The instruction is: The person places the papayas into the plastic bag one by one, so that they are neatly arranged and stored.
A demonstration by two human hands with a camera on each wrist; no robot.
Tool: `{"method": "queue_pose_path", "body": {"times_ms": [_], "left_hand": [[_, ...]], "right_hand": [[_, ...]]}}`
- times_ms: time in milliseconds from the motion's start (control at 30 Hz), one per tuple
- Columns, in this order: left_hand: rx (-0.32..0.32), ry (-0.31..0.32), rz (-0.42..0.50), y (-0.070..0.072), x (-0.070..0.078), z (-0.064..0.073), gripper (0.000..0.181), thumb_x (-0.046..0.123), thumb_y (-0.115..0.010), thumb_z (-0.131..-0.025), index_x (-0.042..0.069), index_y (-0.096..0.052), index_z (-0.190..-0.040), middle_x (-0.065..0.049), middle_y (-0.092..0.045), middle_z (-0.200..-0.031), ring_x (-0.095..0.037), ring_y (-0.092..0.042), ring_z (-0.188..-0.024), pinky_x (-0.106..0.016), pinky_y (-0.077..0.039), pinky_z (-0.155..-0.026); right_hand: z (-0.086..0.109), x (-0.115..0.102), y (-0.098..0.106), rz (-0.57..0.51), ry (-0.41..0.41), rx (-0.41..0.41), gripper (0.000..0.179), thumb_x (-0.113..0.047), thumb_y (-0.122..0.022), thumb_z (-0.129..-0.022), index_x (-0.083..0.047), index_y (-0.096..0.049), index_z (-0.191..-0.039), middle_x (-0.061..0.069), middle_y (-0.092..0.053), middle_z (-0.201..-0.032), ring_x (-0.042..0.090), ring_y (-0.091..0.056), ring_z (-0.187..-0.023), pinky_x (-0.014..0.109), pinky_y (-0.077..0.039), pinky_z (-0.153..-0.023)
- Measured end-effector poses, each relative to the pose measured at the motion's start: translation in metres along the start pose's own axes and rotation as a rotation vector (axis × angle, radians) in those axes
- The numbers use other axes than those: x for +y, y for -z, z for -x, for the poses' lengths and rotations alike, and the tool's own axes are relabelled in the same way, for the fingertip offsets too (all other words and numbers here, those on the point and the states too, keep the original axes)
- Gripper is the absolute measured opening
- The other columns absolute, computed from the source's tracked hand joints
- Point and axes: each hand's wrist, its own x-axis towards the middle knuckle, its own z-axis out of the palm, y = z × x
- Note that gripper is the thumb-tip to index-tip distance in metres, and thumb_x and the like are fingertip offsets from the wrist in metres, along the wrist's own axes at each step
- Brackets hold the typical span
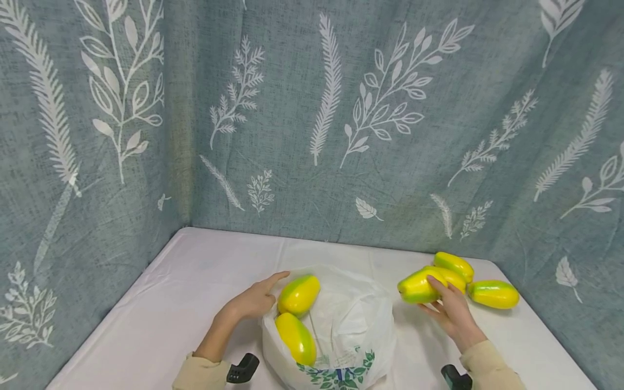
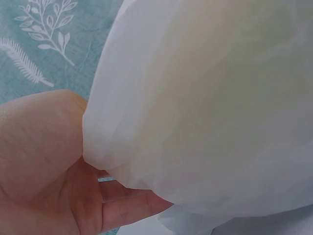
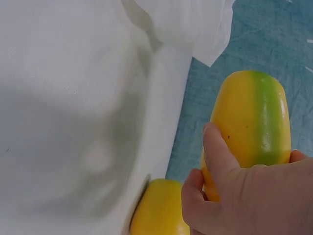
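A white plastic bag [image 1: 375, 325] with a green leaf print stands with its mouth spread at the front of the table. Two yellow-green papayas lie along its left inner side, an upper papaya [image 1: 299, 295] and a lower papaya [image 1: 298, 340]. My left hand [image 1: 251, 299] grips the bag's left rim, its index finger stretched out; the left wrist view shows the thin plastic [image 2: 195, 122] between thumb and fingers. To the right of the bag, my right hand [image 1: 453, 313] holds another papaya [image 1: 418, 286] above the table, thumb on top. The right wrist view shows this papaya [image 3: 249, 117] with a green stripe.
Behind and right of my right hand are more papayas: one at the back [image 1: 453, 264], one partly hidden by the held papaya [image 1: 455, 280], and one at the right [image 1: 493, 294]. A white cloth covers the table [image 1: 234, 249]. Blue-grey leaf-patterned curtains [image 1: 287, 179] enclose it.
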Motion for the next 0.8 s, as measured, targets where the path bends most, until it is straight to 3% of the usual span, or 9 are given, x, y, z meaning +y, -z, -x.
{"method": "queue_pose_path", "body": {"times_ms": [233,467,667,800], "left_hand": [[-0.007,-0.003,0.004,0.001,0.0,0.0,0.064,-0.011,-0.037,-0.082,0.005,-0.039,-0.144,-0.021,-0.038,-0.145,-0.041,-0.029,-0.135,-0.057,-0.021,-0.108],[-0.007,0.002,-0.008,0.001,0.0,-0.001,0.063,-0.01,-0.038,-0.083,0.006,-0.039,-0.144,-0.02,-0.039,-0.145,-0.04,-0.03,-0.135,-0.057,-0.022,-0.108],[-0.008,0.006,-0.011,0.001,-0.001,-0.001,0.063,-0.009,-0.037,-0.083,0.007,-0.039,-0.145,-0.019,-0.039,-0.145,-0.039,-0.031,-0.134,-0.057,-0.022,-0.108],[-0.008,0.007,-0.007,0.001,-0.002,-0.001,0.064,-0.009,-0.037,-0.083,0.007,-0.039,-0.145,-0.019,-0.04,-0.145,-0.039,-0.031,-0.134,-0.057,-0.022,-0.108]], "right_hand": [[0.001,0.004,-0.012,-0.026,-0.003,-0.031,0.094,-0.03,-0.056,-0.096,-0.009,0.019,-0.149,0.011,-0.015,-0.143,0.03,-0.021,-0.132,0.046,-0.036,-0.103],[0.001,0.008,-0.026,0.012,0.018,-0.082,0.079,-0.027,-0.053,-0.098,-0.005,0.002,-0.151,0.011,-0.023,-0.138,0.031,-0.025,-0.128,0.048,-0.038,-0.102],[0.003,0.013,-0.037,0.061,0.042,-0.127,0.08,-0.025,-0.05,-0.099,-0.003,0.006,-0.151,0.015,-0.017,-0.142,0.035,-0.024,-0.13,0.05,-0.037,-0.102],[0.004,0.016,-0.043,0.083,0.046,-0.139,0.078,-0.025,-0.052,-0.098,-0.002,0.002,-0.15,0.016,-0.016,-0.143,0.036,-0.027,-0.128,0.05,-0.039,-0.1]]}}
